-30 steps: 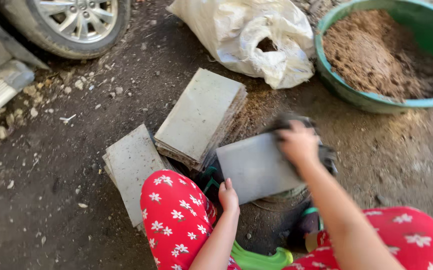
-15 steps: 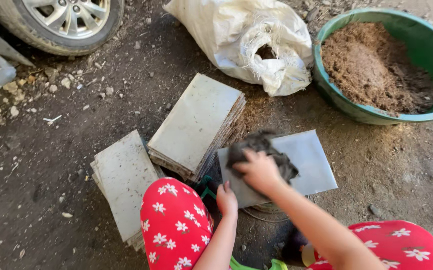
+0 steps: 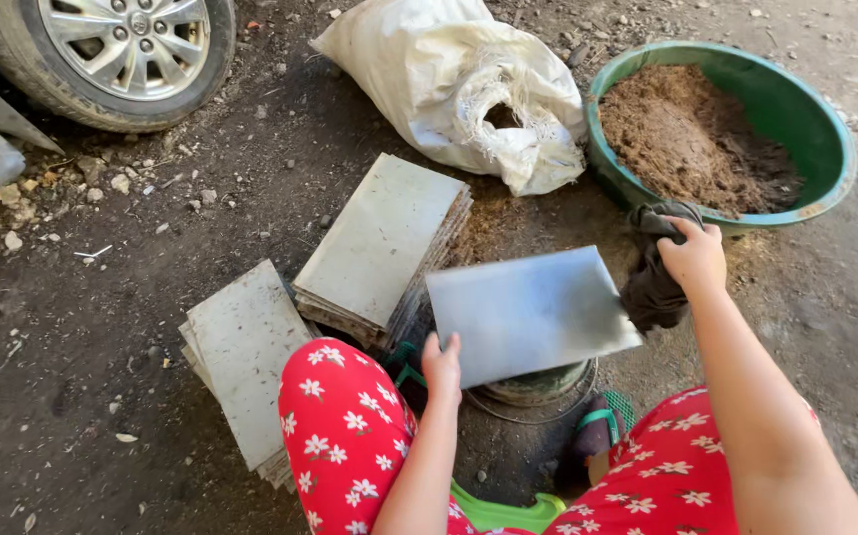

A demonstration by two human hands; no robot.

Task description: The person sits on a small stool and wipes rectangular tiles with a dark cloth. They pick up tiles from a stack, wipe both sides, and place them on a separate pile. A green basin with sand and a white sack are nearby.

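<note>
Right hand [image 3: 694,260] clutching dark rag [image 3: 653,287], now moved off metal sheet [image 3: 530,312] to its right edge, left hand [image 3: 442,365] gripping sheet's near corner, round stand beneath mostly hidden

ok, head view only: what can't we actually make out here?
- Dark cloth: the right hand covers its upper end.
- Round base under the grey sheet: mostly hidden by the sheet, kind unclear.
- Left hand: fingers behind the sheet's lower edge.
- Sack: contents dark inside the torn opening.
- Car wheel: cut off by the top and left edges.
- Lower sheets in both stacks: only edges show.
</note>
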